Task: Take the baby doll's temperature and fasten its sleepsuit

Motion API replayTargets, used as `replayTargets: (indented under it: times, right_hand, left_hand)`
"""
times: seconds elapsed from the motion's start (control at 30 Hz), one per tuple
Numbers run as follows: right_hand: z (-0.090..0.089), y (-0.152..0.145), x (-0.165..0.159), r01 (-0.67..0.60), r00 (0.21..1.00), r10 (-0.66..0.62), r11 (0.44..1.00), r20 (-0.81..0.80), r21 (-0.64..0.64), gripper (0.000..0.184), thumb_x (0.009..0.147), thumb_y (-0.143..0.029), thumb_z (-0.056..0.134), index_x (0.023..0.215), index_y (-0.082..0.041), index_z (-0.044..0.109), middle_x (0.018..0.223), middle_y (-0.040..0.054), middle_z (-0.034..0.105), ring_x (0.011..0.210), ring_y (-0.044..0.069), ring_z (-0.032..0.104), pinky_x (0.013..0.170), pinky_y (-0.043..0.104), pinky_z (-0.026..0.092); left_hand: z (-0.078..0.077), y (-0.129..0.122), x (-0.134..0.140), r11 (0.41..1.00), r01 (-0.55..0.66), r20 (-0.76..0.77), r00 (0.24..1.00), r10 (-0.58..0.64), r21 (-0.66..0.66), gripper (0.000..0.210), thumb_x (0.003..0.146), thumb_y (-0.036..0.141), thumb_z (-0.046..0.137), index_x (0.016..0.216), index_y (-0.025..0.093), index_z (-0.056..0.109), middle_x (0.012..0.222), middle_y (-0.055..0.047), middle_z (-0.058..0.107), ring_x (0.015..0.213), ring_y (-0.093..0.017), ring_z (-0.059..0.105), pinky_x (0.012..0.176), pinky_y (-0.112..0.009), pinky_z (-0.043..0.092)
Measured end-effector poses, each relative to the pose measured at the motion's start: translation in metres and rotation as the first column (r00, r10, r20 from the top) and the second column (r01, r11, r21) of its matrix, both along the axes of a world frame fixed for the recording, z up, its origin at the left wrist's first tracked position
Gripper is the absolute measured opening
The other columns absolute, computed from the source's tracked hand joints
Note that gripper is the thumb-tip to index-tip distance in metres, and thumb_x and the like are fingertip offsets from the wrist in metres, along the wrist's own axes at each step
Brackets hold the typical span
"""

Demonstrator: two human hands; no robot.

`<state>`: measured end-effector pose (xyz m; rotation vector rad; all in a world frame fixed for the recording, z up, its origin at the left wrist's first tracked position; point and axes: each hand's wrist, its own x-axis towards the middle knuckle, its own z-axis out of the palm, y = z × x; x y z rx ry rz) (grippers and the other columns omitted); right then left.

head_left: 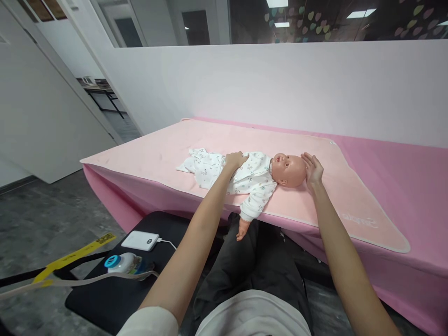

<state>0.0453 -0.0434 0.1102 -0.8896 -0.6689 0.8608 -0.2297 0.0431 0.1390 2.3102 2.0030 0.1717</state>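
Note:
A baby doll (290, 171) in a white printed outfit (213, 170) lies on its back across a light pink mat, its head toward the right. Curled over the middle of its clothing is my left hand (235, 160), fingers bent against the fabric; their tips are partly hidden. Cupped against the crown of the doll's head, my right hand (313, 169) has its fingers stretched out and holds nothing. One doll arm (244, 227) hangs over the near edge of the table.
The pink mat (147, 149) covers a table with a darker pink cloth (413, 186), against a white wall. At lower left, a black chair (105, 298) carries a white power bank (140, 240) with a cable and a bottle with a blue cap (112, 261). A yellow strap (73, 256) crosses there.

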Motion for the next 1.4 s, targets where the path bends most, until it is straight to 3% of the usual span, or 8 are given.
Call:
replayTargets:
  times: [0.13, 0.37, 0.57, 0.7, 0.97, 1.07, 1.2, 1.4]
  right_hand:
    - [0.002, -0.003, 0.003, -0.094, 0.996, 0.090, 0.981, 0.027, 0.168, 0.036, 0.085, -0.045, 0.042, 0.093, -0.020, 0.068, 0.108, 0.0055, 0.069, 0.114, 0.020, 0.058, 0.108, 0.040, 0.037]
    - [0.008, -0.011, -0.016, -0.048, 0.934, 0.026, 0.998, 0.357, 0.051, 0.036, 0.069, -0.050, 0.062, 0.079, -0.016, 0.070, 0.093, 0.0082, 0.072, 0.103, 0.026, 0.061, 0.096, 0.041, 0.045]
    - [0.009, -0.012, -0.015, -0.071, 0.973, 0.068, 0.997, 0.219, 0.008, 0.035, 0.075, -0.047, 0.057, 0.077, -0.015, 0.071, 0.096, 0.0088, 0.072, 0.100, 0.025, 0.063, 0.096, 0.039, 0.047]
    - [0.005, -0.006, -0.009, -0.094, 0.990, 0.092, 0.996, 0.105, 0.011, 0.037, 0.086, -0.042, 0.043, 0.089, -0.017, 0.069, 0.107, 0.0086, 0.069, 0.111, 0.021, 0.060, 0.107, 0.038, 0.038]
    - [-0.002, 0.004, 0.010, 0.078, 0.997, -0.078, 0.997, -0.003, -0.015, 0.047, 0.094, -0.040, 0.022, 0.117, -0.021, 0.057, 0.143, 0.0093, 0.043, 0.132, 0.017, 0.042, 0.109, 0.042, 0.035]
    - [-0.001, 0.001, 0.001, 0.054, 0.991, -0.058, 0.998, 0.122, 0.031, 0.044, 0.090, -0.046, 0.033, 0.111, -0.020, 0.061, 0.135, 0.0095, 0.052, 0.127, 0.019, 0.047, 0.109, 0.042, 0.035]
    - [0.002, -0.006, -0.017, -0.062, 0.922, 0.034, 0.996, 0.385, 0.059, 0.046, 0.076, -0.057, 0.052, 0.091, -0.016, 0.068, 0.106, 0.0110, 0.069, 0.108, 0.025, 0.060, 0.101, 0.043, 0.042]
    - [0.007, -0.013, -0.023, -0.057, 0.931, 0.034, 0.997, 0.364, 0.053, 0.043, 0.071, -0.058, 0.057, 0.078, -0.017, 0.067, 0.094, 0.0086, 0.071, 0.097, 0.024, 0.063, 0.092, 0.040, 0.049]
  left_hand:
    - [0.001, -0.001, 0.001, 1.000, -0.003, 0.007, 1.000, 0.003, 0.000, 0.050, 0.087, 0.046, 0.031, 0.115, 0.014, 0.058, 0.115, -0.015, 0.064, 0.109, -0.029, 0.058, 0.092, -0.040, 0.040]
    - [0.002, -0.002, 0.001, 1.000, 0.006, 0.020, 1.000, -0.006, 0.004, 0.054, 0.088, 0.049, 0.029, 0.115, 0.013, 0.059, 0.114, -0.016, 0.064, 0.109, -0.030, 0.059, 0.093, -0.041, 0.039]
    - [0.001, -0.001, 0.000, 1.000, 0.004, 0.018, 1.000, -0.004, 0.011, 0.053, 0.088, 0.048, 0.029, 0.115, 0.013, 0.058, 0.114, -0.015, 0.064, 0.109, -0.030, 0.058, 0.093, -0.040, 0.039]
    - [0.001, -0.002, 0.000, 1.000, -0.002, 0.012, 1.000, 0.002, 0.014, 0.052, 0.087, 0.047, 0.030, 0.116, 0.013, 0.058, 0.114, -0.015, 0.064, 0.108, -0.029, 0.059, 0.093, -0.040, 0.039]
    - [0.001, -0.003, 0.001, 1.000, -0.005, 0.006, 1.000, 0.005, 0.016, 0.050, 0.087, 0.046, 0.031, 0.115, 0.014, 0.058, 0.114, -0.015, 0.064, 0.108, -0.028, 0.059, 0.091, -0.038, 0.040]
    - [0.002, -0.003, 0.001, 1.000, -0.008, 0.008, 1.000, 0.008, 0.016, 0.051, 0.087, 0.046, 0.031, 0.115, 0.014, 0.059, 0.115, -0.015, 0.064, 0.109, -0.029, 0.058, 0.092, -0.039, 0.040]
    - [0.002, -0.003, 0.000, 1.000, -0.009, 0.011, 1.000, 0.009, 0.020, 0.052, 0.088, 0.049, 0.031, 0.114, 0.014, 0.059, 0.114, -0.014, 0.065, 0.108, -0.028, 0.059, 0.092, -0.038, 0.040]
    - [0.003, -0.004, 0.000, 1.000, -0.013, 0.009, 1.000, 0.013, 0.024, 0.051, 0.087, 0.048, 0.030, 0.115, 0.015, 0.058, 0.115, -0.014, 0.065, 0.108, -0.028, 0.059, 0.091, -0.037, 0.040]
